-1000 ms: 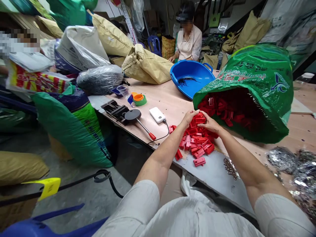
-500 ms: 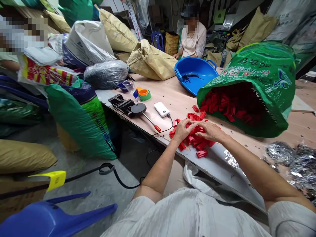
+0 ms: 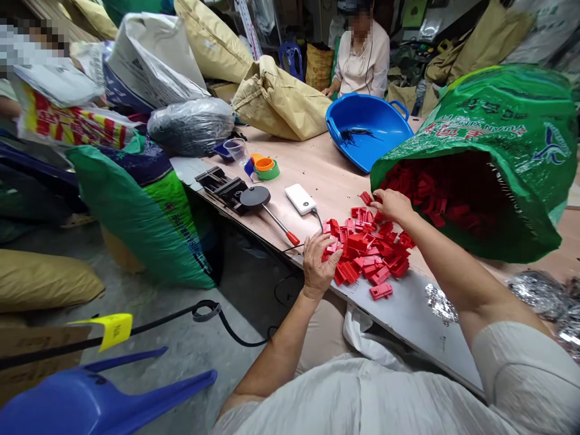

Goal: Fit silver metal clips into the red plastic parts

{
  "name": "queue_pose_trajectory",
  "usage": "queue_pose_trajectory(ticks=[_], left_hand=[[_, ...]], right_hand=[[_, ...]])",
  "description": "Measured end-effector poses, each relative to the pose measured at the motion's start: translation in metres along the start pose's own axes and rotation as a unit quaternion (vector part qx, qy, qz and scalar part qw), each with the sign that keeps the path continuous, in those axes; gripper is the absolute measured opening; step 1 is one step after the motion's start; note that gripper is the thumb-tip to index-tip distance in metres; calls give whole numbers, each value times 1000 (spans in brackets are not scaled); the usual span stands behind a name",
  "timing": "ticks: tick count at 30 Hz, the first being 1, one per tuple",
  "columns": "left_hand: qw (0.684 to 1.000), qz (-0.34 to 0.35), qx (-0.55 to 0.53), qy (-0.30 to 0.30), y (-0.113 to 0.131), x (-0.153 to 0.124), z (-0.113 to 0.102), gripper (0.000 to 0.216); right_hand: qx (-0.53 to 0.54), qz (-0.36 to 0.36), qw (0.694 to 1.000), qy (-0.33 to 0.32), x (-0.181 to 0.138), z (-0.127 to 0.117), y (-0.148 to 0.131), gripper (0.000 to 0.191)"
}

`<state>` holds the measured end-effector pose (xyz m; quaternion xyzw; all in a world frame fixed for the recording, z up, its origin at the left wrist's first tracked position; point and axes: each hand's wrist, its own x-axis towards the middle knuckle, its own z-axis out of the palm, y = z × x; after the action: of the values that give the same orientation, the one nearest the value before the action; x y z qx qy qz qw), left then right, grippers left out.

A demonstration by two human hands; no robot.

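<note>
A heap of small red plastic parts (image 3: 369, 251) lies at the near edge of the table. At the heap's left side is my left hand (image 3: 317, 264), its fingers spread and touching the outer parts. My right hand (image 3: 394, 205) is beyond the heap, in front of the bag's mouth. Its fingertips are at a single red part (image 3: 366, 198); whether they touch it is hard to tell. More red parts fill the opening of a green woven bag (image 3: 502, 133) lying on its side.
A blue basin (image 3: 394, 130) with dark thin strands stands behind the heap. To the left are a white power bank (image 3: 299, 199) with a cable, a black clamp-like tool (image 3: 226, 187) and tape rolls (image 3: 267, 169). Shiny metal pieces (image 3: 440, 303) lie right. A co-worker (image 3: 362, 60) sits opposite.
My hands, close together over the heap before, have parted. The right one has moved away from me towards the bag, the left one back to the heap's left edge. The view has shifted slightly.
</note>
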<state>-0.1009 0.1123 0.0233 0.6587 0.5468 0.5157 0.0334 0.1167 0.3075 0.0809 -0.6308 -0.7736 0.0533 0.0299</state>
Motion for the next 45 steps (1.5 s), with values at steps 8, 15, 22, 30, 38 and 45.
queue_pose_trajectory(ticks=[8,15,22,30,38,45], left_hand=[[999,-22,6,-33,-10,-30,10,55],[995,-73,13,-63,-8,-35,23,59],[995,-79,8,-66,-6,-32,22,59],[991,67,3,-112,47,-46,16,40],[965,90,56,-240,67,-76,42,32],[974,44,-20,-221,59,-78,45,28]], right_hand=[[2,73,997,-24,38,33,-30,44],[41,47,997,-41,14,18,-22,40],[47,-74,996,-33,-48,-1,-27,32],[122,-91,988,19,-122,-29,-11,29],[267,30,954,131,-240,-31,56,35],[262,183,931,176,-352,14,114,28]])
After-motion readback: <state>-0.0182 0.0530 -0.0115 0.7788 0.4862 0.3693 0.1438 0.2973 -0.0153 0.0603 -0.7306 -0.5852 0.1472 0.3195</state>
